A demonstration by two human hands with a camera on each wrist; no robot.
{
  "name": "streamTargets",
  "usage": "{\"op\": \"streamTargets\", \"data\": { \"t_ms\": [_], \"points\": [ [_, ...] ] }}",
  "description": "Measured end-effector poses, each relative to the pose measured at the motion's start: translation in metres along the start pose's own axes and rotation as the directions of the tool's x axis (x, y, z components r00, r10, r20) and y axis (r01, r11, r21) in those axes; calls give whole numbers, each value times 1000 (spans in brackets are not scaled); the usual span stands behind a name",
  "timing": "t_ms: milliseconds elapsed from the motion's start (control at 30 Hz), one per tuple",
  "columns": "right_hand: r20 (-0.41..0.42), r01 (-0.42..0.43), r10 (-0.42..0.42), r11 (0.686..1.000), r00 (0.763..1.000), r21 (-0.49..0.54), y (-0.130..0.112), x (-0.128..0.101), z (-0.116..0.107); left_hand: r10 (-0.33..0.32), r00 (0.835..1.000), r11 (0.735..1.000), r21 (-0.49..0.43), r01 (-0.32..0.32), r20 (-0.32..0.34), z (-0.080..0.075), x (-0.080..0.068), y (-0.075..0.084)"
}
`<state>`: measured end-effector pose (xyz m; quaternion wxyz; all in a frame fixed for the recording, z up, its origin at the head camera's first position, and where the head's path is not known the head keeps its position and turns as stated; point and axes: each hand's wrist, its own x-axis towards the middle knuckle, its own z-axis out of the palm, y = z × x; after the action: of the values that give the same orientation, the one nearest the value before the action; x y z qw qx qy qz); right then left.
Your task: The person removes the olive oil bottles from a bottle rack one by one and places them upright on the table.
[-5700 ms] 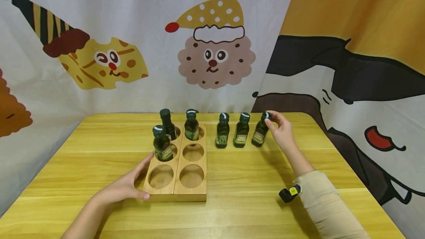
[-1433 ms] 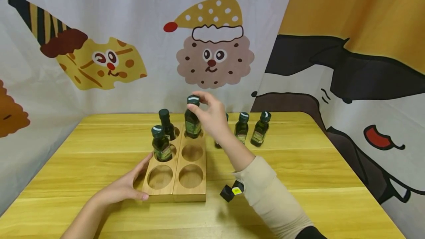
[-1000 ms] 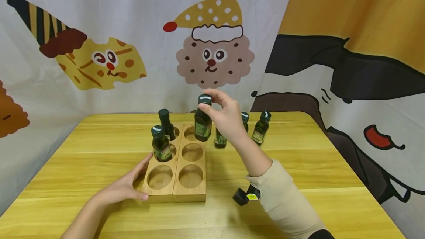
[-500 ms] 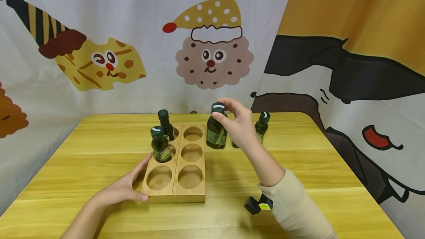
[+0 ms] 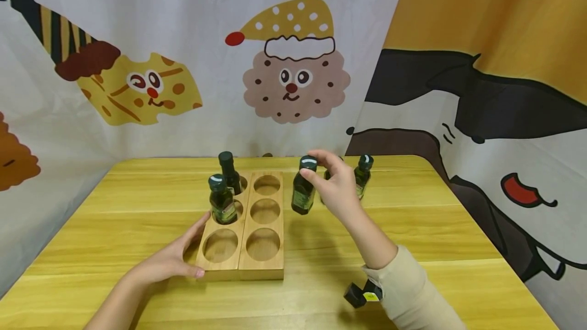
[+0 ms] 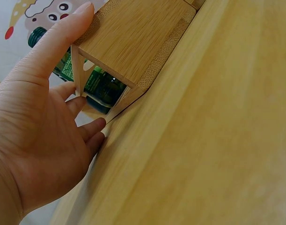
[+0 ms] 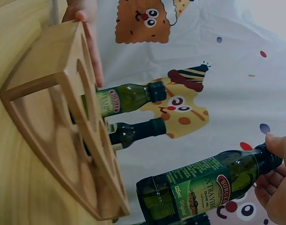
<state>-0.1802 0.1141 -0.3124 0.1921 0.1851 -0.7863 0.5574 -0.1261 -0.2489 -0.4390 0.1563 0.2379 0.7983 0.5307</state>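
Note:
My right hand pinches the dark green cap of a small olive oil bottle, which hangs just right of the rack; in the right wrist view its green label reads BORGES. My left hand rests against the left side and near corner of the wooden bottle rack, its thumb at the front end. Two bottles stand in the rack's left row: a slim dark bottle at the back and an olive oil bottle in the middle. The right row's three round holes show bare wood.
Behind my right hand, an olive oil bottle stands on the wooden table, with another bottle mostly hidden beside it. A printed cartoon curtain hangs along the table's back edge.
My right hand, at the rightmost table bottle 5.7 s ago, has since lifted the olive oil bottle from the right row's back hole and carried it right and down. The left hand stays put.

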Motion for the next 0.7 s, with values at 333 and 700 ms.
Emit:
{"op": "streamTargets", "data": {
  "t_ms": [333,700],
  "points": [
    [-2,-63,63,997,998,-37,16,-12,2,4,1000,1000,-4,-4,0,-1,0,-2],
    [-13,-131,131,990,991,-57,33,-23,6,26,1000,1000,17,-26,-5,-1,0,0]
  ]
}}
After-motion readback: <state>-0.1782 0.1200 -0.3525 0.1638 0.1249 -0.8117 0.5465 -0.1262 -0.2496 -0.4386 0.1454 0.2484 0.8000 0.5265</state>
